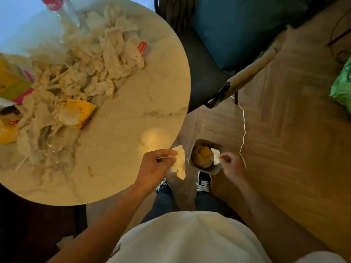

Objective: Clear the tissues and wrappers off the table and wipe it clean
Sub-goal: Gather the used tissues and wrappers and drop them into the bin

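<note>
Round marble table (133, 114) holds crumpled tissues (85, 59); each grip, left hand (155, 164) and right hand (230, 164), pinches limp tissue.

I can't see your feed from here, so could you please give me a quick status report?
Left hand pinching a tissue; right hand pinching a smaller piece over the bin. Tissue pile and wrappers still on table. Nothing blocking.
</note>
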`<state>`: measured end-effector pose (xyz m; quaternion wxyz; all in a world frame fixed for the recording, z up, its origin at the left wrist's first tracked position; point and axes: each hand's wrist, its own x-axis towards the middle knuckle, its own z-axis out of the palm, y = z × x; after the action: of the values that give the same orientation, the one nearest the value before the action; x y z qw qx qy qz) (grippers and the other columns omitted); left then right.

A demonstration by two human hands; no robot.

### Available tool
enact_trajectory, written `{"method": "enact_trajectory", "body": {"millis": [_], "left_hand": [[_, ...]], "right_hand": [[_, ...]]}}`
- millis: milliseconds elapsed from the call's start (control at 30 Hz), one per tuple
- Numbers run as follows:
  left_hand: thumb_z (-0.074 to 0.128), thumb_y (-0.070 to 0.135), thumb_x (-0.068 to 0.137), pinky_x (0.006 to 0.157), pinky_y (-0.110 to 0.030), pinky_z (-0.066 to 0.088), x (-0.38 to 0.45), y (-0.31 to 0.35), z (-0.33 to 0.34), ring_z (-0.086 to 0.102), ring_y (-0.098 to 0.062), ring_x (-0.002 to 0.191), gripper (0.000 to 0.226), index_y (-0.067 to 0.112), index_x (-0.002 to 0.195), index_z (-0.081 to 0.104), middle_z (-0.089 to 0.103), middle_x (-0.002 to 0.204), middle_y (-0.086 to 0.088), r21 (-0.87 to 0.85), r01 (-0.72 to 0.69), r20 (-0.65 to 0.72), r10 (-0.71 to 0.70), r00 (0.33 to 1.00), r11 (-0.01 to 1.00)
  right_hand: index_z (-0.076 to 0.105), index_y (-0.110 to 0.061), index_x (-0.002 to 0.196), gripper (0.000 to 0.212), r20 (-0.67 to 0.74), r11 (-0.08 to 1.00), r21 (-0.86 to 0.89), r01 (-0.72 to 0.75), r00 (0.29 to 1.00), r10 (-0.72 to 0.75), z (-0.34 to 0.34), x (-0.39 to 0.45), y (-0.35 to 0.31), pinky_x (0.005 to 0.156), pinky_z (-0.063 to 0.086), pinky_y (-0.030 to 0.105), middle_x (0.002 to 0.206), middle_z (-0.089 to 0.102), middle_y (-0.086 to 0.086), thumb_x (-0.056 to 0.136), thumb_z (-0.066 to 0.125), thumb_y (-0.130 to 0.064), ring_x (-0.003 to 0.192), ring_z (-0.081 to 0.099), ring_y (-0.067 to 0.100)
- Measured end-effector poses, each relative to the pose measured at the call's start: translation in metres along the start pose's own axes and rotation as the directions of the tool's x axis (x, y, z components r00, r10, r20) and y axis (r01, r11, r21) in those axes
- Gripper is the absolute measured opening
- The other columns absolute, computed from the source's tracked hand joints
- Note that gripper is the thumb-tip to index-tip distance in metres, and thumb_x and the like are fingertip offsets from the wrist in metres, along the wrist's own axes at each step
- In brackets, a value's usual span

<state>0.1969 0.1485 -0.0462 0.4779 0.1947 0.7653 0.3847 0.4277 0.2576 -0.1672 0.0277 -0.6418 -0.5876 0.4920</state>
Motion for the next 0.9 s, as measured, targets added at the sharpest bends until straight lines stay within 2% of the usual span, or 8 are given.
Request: {"method": "enact_trajectory", "body": {"millis": [100,200,367,433,567,667,833,900], "left_hand": [[0.066,-0.001,0.085,0.085,-0.026,0.053,0.000,-0.009,0.028,0.066,-0.013,0.089,0.022,0.013,0.101,0.074,0.071,0.103,-0.007,0.056,0.099,0.038,-0.101,0.994,0.993],[0.066,0.004,0.086,0.090,-0.027,0.052,0.007,-0.022,0.054,0.066,-0.010,0.094,0.026,0.023,0.102,0.072,0.071,0.106,-0.002,0.107,0.164,0.072,-0.172,0.982,0.981],[0.065,0.006,0.085,0.096,-0.032,0.051,0.033,-0.045,0.095,0.064,-0.011,0.103,0.032,0.034,0.098,0.073,0.071,0.107,0.006,0.106,0.240,0.092,-0.250,0.964,0.965],[0.065,0.004,0.085,0.097,-0.036,0.051,0.044,-0.055,0.109,0.065,-0.013,0.104,0.032,0.034,0.093,0.074,0.071,0.106,0.004,0.064,0.297,0.104,-0.302,0.948,0.953],[0.058,-0.001,0.082,0.093,-0.032,0.053,0.067,-0.077,0.134,0.065,-0.017,0.104,0.034,0.027,0.088,0.075,0.072,0.106,-0.005,-0.022,0.412,0.144,-0.405,0.903,0.911],[0.053,-0.001,0.088,0.088,-0.027,0.053,0.082,-0.093,0.152,0.064,-0.013,0.100,0.033,0.025,0.090,0.073,0.070,0.105,-0.005,-0.018,0.436,0.199,-0.424,0.884,0.900],[0.046,0.004,0.096,0.077,-0.026,0.048,0.106,-0.126,0.169,0.055,-0.009,0.080,0.034,0.017,0.121,0.064,0.061,0.090,0.002,0.151,0.418,0.242,-0.444,0.863,0.896],[0.049,0.008,0.095,0.078,-0.028,0.049,0.113,-0.137,0.166,0.056,-0.013,0.083,0.030,0.020,0.118,0.064,0.063,0.094,-0.004,0.176,0.426,0.199,-0.456,0.868,0.888]], "right_hand": [[0.063,-0.025,0.096,0.008,0.063,0.997,-0.026,-0.074,0.995,0.076,0.012,0.008,0.015,0.059,0.043,0.019,0.090,0.063,-0.005,0.096,0.056,-0.021,0.080,0.058,0.006],[0.063,-0.023,0.096,0.008,0.090,0.992,0.012,-0.128,0.988,0.126,0.029,0.021,0.033,0.073,0.053,0.031,0.099,0.067,0.001,0.096,0.056,-0.020,0.089,0.062,0.016],[0.062,-0.021,0.120,0.028,0.199,0.993,0.028,-0.112,0.974,0.105,0.049,0.040,0.054,0.086,0.050,0.031,0.118,0.064,-0.001,0.097,0.053,-0.033,0.105,0.059,0.017],[0.064,-0.025,0.112,0.024,0.272,0.956,0.219,-0.193,0.953,0.131,0.049,0.038,0.053,0.081,0.051,0.030,0.109,0.067,-0.004,0.098,0.050,-0.038,0.098,0.063,0.016],[0.064,-0.027,0.113,0.022,0.441,0.739,0.550,-0.389,0.887,0.139,0.049,0.036,0.060,0.081,0.055,0.037,0.104,0.071,0.004,0.097,0.053,-0.038,0.093,0.068,0.022],[0.065,-0.027,0.116,0.025,0.413,0.723,0.598,-0.346,0.906,0.092,0.057,0.045,0.077,0.082,0.056,0.039,0.106,0.071,0.005,0.091,0.065,-0.026,0.095,0.069,0.022],[0.066,-0.022,0.107,0.022,0.265,0.806,0.482,-0.342,0.934,0.238,0.077,0.084,0.101,0.080,0.057,0.033,0.106,0.069,0.004,0.089,0.063,-0.009,0.093,0.067,0.018],[0.066,-0.021,0.107,0.024,0.217,0.845,0.408,-0.345,0.936,0.277,0.084,0.107,0.114,0.087,0.056,0.040,0.109,0.068,0.005,0.088,0.062,-0.007,0.096,0.065,0.019]]}}
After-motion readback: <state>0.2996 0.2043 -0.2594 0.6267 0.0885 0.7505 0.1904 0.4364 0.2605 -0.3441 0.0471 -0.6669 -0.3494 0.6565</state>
